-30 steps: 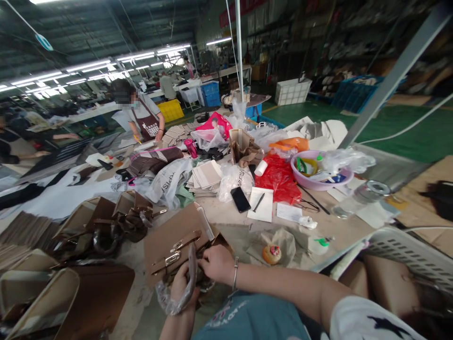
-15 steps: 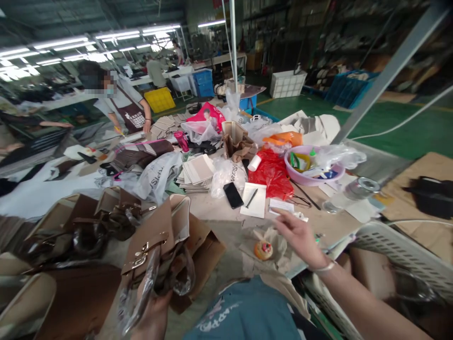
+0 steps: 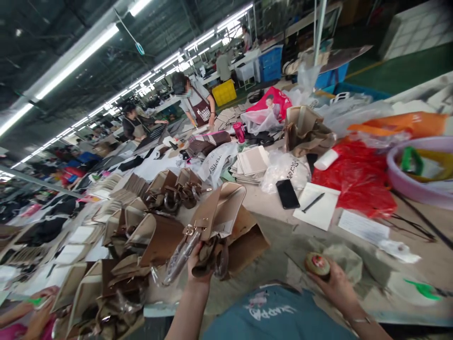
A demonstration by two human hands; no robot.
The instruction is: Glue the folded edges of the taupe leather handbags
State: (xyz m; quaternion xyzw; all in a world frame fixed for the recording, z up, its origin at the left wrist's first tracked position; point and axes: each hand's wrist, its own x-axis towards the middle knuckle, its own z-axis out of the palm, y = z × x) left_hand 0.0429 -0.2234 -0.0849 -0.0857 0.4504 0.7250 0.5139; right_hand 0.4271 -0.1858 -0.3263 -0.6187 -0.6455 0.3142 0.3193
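Observation:
My left hand (image 3: 198, 270) is closed round the plastic-wrapped handles of a brown and beige handbag (image 3: 215, 217), holding it up over the table's near edge. A gold clasp on its strap faces me. My right hand (image 3: 334, 283) grips a small round pastry (image 3: 317, 265) with a red centre, just above a crumpled translucent bag (image 3: 345, 262) on the table.
More brown handbags (image 3: 148, 226) are piled to the left. A black phone (image 3: 287, 193), a white notepad with a pen (image 3: 316, 205), a red plastic bag (image 3: 357, 182) and a purple basin (image 3: 410, 182) lie further back. Other people work at the far end.
My right hand left the handbag, swung out to the right and took hold of the pastry. My left hand raised the handbag. The view turned to the left.

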